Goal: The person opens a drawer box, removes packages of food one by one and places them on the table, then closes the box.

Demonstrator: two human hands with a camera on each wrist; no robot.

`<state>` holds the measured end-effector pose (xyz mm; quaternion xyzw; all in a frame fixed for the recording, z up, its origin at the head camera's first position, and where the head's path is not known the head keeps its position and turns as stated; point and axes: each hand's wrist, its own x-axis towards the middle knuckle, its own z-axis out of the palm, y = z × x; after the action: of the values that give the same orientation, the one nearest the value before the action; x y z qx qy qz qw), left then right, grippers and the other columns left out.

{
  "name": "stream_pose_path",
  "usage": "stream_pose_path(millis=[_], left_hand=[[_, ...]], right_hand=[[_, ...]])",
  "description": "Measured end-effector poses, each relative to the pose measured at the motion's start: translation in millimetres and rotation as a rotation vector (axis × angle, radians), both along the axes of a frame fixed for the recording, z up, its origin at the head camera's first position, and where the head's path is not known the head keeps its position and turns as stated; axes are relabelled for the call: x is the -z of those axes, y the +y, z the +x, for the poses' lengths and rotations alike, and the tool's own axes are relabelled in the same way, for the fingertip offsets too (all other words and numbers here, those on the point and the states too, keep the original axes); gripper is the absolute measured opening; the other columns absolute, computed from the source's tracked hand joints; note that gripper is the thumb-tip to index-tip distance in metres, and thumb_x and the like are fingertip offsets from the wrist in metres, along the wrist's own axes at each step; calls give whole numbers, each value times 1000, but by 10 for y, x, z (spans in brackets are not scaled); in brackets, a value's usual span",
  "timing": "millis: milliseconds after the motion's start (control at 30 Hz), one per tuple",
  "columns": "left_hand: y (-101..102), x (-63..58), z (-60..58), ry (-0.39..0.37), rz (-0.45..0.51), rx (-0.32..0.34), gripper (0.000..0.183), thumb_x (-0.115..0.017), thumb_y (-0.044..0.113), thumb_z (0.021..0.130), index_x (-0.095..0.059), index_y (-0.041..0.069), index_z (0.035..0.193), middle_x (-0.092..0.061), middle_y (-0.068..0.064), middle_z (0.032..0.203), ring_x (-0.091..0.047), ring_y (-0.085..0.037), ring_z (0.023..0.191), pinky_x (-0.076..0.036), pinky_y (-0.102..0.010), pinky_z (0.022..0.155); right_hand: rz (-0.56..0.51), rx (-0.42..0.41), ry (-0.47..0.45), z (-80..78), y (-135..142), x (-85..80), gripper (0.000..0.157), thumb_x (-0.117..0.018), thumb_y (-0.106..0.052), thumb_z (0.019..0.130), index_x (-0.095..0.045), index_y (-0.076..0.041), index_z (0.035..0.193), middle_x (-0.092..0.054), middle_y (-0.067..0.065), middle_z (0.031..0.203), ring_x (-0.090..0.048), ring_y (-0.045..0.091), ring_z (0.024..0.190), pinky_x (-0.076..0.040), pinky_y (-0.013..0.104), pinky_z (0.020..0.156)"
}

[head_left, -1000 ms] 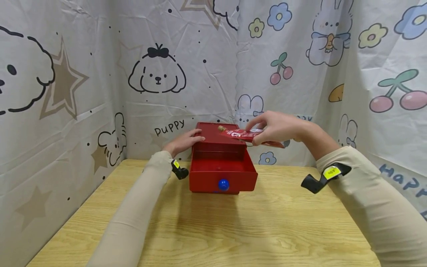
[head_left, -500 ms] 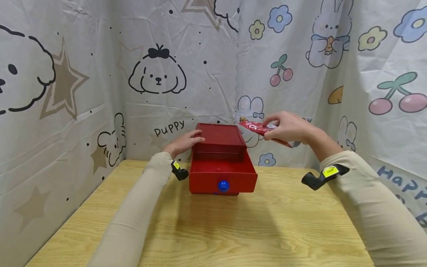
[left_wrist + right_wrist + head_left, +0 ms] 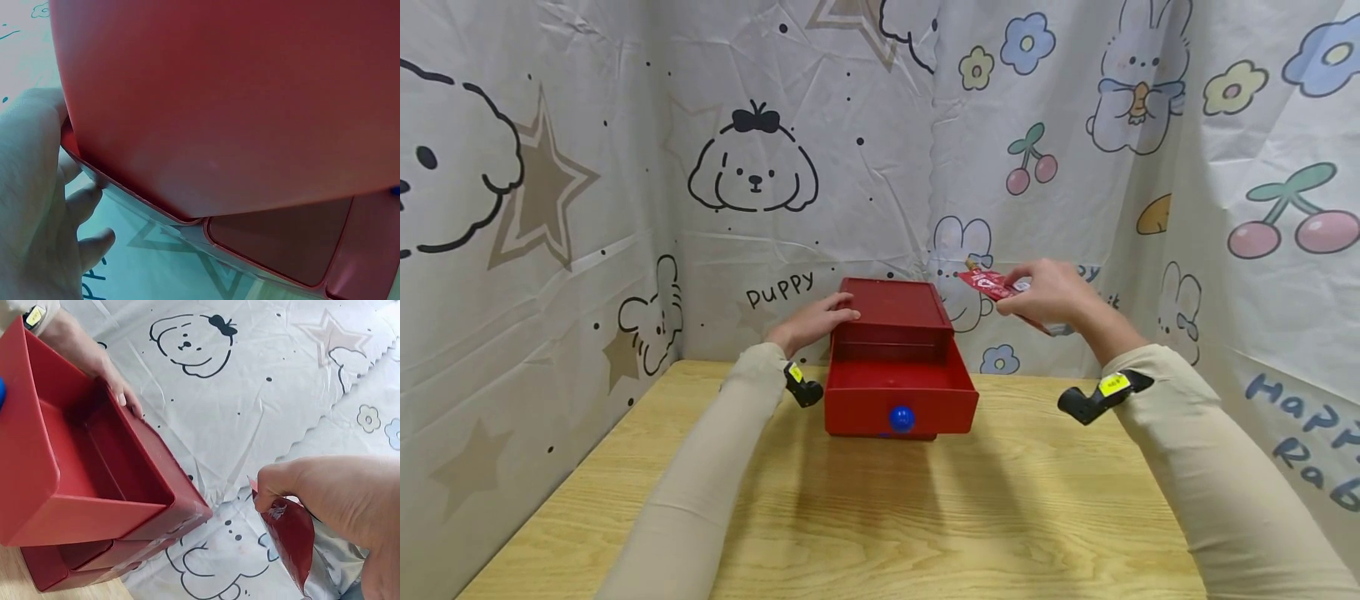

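Observation:
A red box with drawers (image 3: 895, 304) stands at the back middle of the table. Its upper drawer (image 3: 901, 404), with a blue knob, is pulled out, and I see nothing inside it. My left hand (image 3: 811, 323) rests on the box's top left edge; in the left wrist view its fingers (image 3: 90, 203) lie loose along the edge, the thumb's end hidden. To the right of the box, in the air, my right hand (image 3: 1048, 293) pinches a red pouch (image 3: 988, 283) with white print and a small gold-coloured tip. In the right wrist view the pouch (image 3: 290, 540) shows a silvery part below.
A wooden table (image 3: 880, 517) carries the box. Curtains (image 3: 752, 250) with printed animals and flowers hang close behind and at both sides. The pulled-out drawer juts forward over a lower drawer (image 3: 65, 556).
My right hand has carried the pouch from above the box to its right, with only slight movement lately. The left hand and the drawer have stayed in place.

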<state>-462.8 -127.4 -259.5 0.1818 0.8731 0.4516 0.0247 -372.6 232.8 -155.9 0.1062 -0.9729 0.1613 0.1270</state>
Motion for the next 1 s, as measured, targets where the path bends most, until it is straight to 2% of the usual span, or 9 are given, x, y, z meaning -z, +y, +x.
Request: stream_pose_path(millis=[233,467,633,800,1000], left_hand=[[0,19,-17,-6,10,-2,71,-52,47,104,-30,19,165,-21,-9,170,-26,-31,151,-22,-55,120],[3,3,3,-20,19,-7,71,-52,48,103,-30,21,165,-23,-9,169,-27,-31,151,-23,-56,120],[-3,-22,4,-12,25,-8,70,-53,47,104,-31,21,165,-24,-9,169,-29,-31,150,-23,-56,120],[-21,-24,-3,-4,25,-11,70,-53,48,103,-31,21,164,-23,-8,169,-27,-30,151,-23,-55,120],[-20,-5,-5,-15,24,1,71,-53,49,103,-30,21,165,-22,-8,170,-26,-30,151,-22,-55,120]], right_hand=[[-1,66,14,-78,25,103,60,-74,-39,89,-62,-4,137,-58,25,125,-51,41,106,-49,50,81],[-41,95,7,-176,55,254,59,-74,-35,90,-59,-1,136,-59,23,115,-54,37,98,-51,38,67],[-66,119,12,-249,89,379,62,-74,-35,90,-58,0,138,-58,24,116,-54,38,100,-51,38,68],[-78,146,3,-328,161,552,66,-72,-38,91,-54,-2,143,-57,25,120,-53,39,101,-50,41,71],[-73,155,7,-412,282,827,70,-72,-39,91,-53,3,144,-58,27,121,-55,39,101,-51,42,74]])
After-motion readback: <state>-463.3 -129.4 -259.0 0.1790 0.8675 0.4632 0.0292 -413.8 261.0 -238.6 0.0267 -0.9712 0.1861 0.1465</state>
